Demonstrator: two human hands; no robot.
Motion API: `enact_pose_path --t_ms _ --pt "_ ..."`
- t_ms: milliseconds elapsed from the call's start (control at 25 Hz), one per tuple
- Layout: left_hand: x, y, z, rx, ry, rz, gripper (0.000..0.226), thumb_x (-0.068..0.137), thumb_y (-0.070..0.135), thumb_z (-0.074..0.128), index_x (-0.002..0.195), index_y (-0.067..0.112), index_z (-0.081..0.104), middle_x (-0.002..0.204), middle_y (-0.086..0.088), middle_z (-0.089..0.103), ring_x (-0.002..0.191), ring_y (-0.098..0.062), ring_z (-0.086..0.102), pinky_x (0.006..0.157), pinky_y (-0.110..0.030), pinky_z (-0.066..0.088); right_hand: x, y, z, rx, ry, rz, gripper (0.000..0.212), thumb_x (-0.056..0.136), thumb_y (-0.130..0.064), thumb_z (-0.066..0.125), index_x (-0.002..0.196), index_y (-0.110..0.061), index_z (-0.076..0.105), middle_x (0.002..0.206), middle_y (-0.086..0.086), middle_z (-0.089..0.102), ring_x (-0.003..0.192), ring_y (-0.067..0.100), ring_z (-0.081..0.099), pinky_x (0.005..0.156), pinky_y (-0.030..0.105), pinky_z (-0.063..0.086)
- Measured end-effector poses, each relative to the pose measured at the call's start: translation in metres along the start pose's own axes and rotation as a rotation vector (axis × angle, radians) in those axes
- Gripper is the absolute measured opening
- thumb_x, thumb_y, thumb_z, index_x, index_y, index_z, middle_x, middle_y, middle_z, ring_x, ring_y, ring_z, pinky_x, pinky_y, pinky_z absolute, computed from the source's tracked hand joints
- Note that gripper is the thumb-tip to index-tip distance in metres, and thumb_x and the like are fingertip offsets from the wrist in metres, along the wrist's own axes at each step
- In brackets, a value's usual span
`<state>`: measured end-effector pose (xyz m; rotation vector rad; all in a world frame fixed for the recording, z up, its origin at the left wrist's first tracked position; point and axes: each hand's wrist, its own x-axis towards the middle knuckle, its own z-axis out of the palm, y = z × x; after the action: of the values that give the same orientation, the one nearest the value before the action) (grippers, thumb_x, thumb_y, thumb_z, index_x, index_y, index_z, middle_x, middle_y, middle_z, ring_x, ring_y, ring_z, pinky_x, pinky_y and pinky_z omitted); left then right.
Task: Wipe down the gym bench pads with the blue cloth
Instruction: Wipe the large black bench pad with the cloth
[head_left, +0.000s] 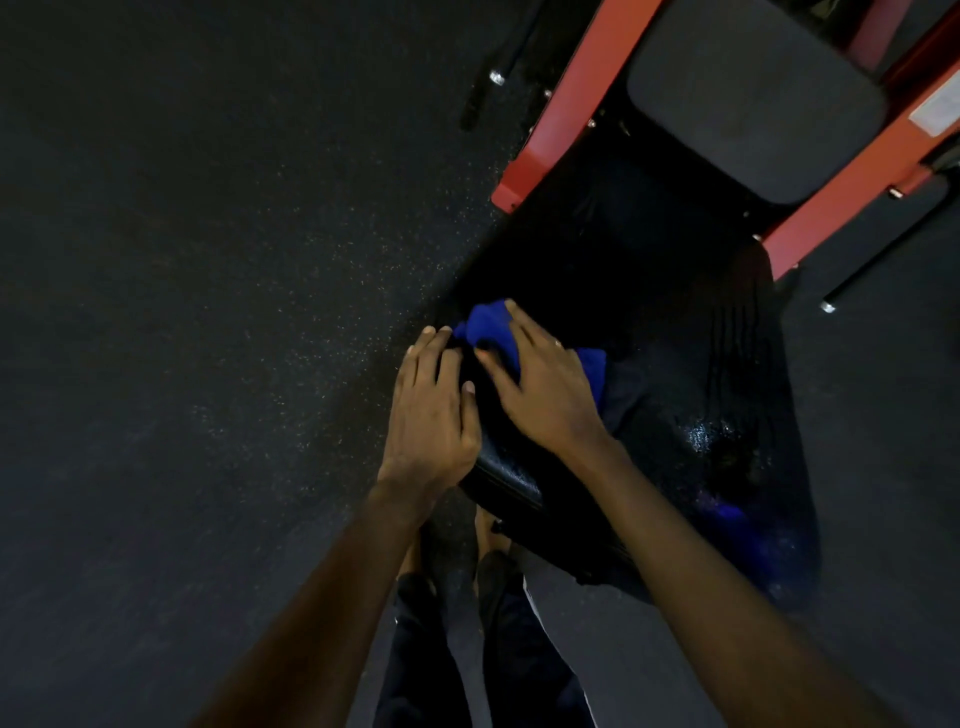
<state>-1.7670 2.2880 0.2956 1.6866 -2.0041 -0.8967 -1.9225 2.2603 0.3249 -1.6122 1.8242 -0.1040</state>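
A black, shiny bench pad (675, 374) runs from the lower middle up toward the red frame. The blue cloth (491, 325) lies bunched on the pad's left edge. My right hand (545, 389) presses flat on the cloth, fingers spread over it, and part of the cloth shows past the knuckles. My left hand (431, 410) rests flat on the pad's left edge just beside the cloth, fingertips nearly touching it. A second grey-black pad (753, 98) sits higher up between the red rails.
The red metal frame (550, 119) flanks the upper pad on both sides. Black bars with metal ends lie on the dark speckled floor (208, 312) at the upper middle and right. My legs and feet (467, 571) stand below the pad's near end.
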Motion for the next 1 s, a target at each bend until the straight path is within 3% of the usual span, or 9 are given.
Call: enact_pose_path --t_ms 160,400,560,720,1000 --pt "0.0 0.002 -0.003 -0.005 -0.017 -0.02 0.052 0.097 0.027 0.032 0.139 0.002 0.051 0.154 -0.016 0.041 0.152 -0.027 0.024 0.124 -0.05 0.023 -0.051 0.012 0.006 -0.14 0.003 0.013 0.068 0.101 -0.06 0.036 0.161 -0.033 0.019 0.169 -0.007 0.018 0.154 0.016 0.022 0.122 0.044 0.023" --pt "0.001 0.004 -0.006 0.105 -0.069 -0.014 0.054 0.101 0.032 0.031 0.147 0.008 0.045 0.159 -0.015 0.035 0.153 -0.028 0.019 0.126 -0.047 0.018 0.055 0.011 0.003 -0.187 0.056 0.123 0.069 0.102 -0.061 0.039 0.158 -0.02 0.031 0.167 0.0 0.026 0.151 0.024 0.032 0.118 0.049 0.028" --pt "0.002 0.011 -0.009 0.23 -0.153 -0.023 0.058 0.101 0.032 0.028 0.153 0.008 0.036 0.163 -0.018 0.027 0.155 -0.031 0.014 0.127 -0.045 0.011 -0.044 0.019 0.004 -0.156 0.072 0.068 0.064 0.102 -0.059 0.043 0.158 -0.031 0.03 0.168 -0.007 0.024 0.146 0.021 0.039 0.113 0.047 0.035" --pt "0.004 0.013 -0.013 0.22 -0.18 -0.048 0.054 0.105 0.027 0.036 0.155 0.008 0.034 0.164 -0.017 0.025 0.155 -0.031 0.011 0.127 -0.045 0.01 -0.123 0.033 0.001 -0.199 -0.008 0.089 0.069 0.099 -0.054 0.051 0.16 -0.039 0.021 0.17 -0.012 0.014 0.152 0.018 0.027 0.116 0.049 0.033" --pt "0.003 0.014 -0.01 0.234 -0.136 -0.039 0.056 0.1 0.029 0.03 0.15 0.006 0.04 0.16 -0.02 0.031 0.153 -0.034 0.017 0.126 -0.05 0.015 0.023 0.019 0.009 -0.179 0.13 0.191 0.065 0.102 -0.06 0.039 0.154 -0.02 0.037 0.166 0.003 0.03 0.149 0.027 0.034 0.115 0.051 0.033"
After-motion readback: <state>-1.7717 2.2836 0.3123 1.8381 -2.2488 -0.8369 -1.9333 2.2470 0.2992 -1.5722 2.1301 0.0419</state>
